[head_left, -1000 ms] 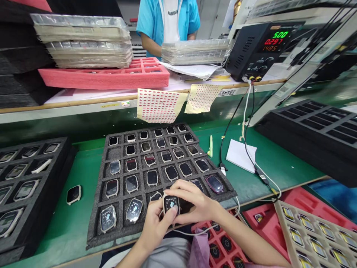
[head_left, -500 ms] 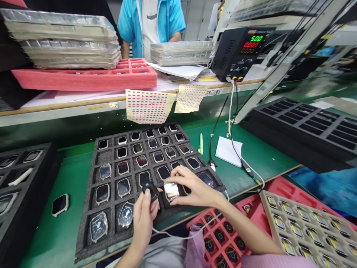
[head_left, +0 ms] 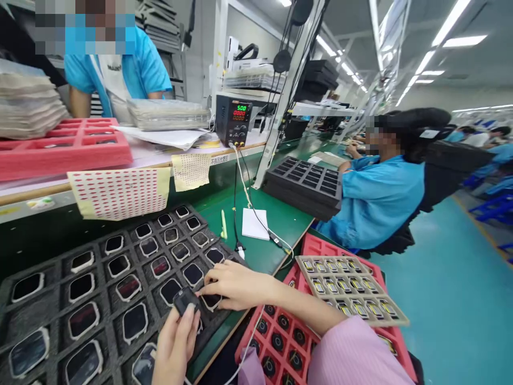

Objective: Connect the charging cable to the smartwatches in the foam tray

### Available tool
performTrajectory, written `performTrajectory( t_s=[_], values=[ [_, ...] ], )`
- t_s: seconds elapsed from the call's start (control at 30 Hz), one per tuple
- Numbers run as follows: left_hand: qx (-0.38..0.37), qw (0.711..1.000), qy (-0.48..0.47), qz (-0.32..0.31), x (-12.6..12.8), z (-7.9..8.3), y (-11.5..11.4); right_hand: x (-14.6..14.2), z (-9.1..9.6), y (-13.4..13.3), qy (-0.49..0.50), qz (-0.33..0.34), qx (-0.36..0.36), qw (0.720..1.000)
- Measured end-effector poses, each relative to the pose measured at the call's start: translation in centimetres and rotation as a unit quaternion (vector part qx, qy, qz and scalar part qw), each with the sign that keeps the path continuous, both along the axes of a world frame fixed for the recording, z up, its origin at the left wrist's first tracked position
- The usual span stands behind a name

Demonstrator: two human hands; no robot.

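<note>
My left hand (head_left: 174,342) is closed on a small black charging puck (head_left: 184,299), held just above the near edge of a black foam tray (head_left: 56,256). A white cable (head_left: 248,342) runs down from it. My right hand (head_left: 234,283) reaches left over the tray's near right corner. Its fingertips pinch a smartwatch (head_left: 211,301) that sits down in a cell there. Several other smartwatches fill the tray's cells, screens up.
A red tray (head_left: 320,248) of round black parts sits at my right, with a beige parts tray (head_left: 348,283) on top. A power supply (head_left: 234,120), sticker sheets (head_left: 120,192) and a white pad (head_left: 255,223) lie beyond. A person in blue (head_left: 372,198) sits to the right, and another person (head_left: 116,69) stands across the bench.
The view has swung right. My right hand has lowered the watch from beside the puck into a tray cell. My left hand has kept the puck, now apart from the watch.
</note>
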State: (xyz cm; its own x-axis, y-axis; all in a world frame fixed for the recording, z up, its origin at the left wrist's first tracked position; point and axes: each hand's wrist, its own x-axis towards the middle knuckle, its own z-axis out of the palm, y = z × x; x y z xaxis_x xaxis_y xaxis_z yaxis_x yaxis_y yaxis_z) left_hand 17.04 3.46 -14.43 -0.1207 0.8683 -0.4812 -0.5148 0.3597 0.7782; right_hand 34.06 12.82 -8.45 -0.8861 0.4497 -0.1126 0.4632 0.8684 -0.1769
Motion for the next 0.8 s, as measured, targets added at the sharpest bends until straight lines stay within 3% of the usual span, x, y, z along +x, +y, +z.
performTrajectory(
  t_s=[0.13, 0.23, 0.3, 0.57, 0.8],
  values=[
    [0.066, 0.996, 0.042, -0.044, 0.6, -0.5, 0.6, 0.6, 0.6, 0.6, 0.074, -0.016, -0.041, 0.996],
    [0.099, 0.990, 0.068, -0.068, 0.4, -0.2, 0.6, 0.8, 1.2, 0.6, 0.198, -0.065, -0.085, 0.974],
    [0.129, 0.984, 0.076, -0.101, 0.2, 0.2, 0.6, 0.3, 1.0, 0.2, 0.246, -0.057, -0.111, 0.961],
    [0.195, 0.958, 0.150, -0.149, -0.3, 0.5, 1.1, -2.0, -0.1, -0.8, 0.230, -0.012, -0.135, 0.964],
    [0.193, 0.963, 0.114, -0.150, -0.6, 0.5, 1.2, -2.4, -0.3, -1.3, 0.227, -0.038, -0.127, 0.965]
  ],
)
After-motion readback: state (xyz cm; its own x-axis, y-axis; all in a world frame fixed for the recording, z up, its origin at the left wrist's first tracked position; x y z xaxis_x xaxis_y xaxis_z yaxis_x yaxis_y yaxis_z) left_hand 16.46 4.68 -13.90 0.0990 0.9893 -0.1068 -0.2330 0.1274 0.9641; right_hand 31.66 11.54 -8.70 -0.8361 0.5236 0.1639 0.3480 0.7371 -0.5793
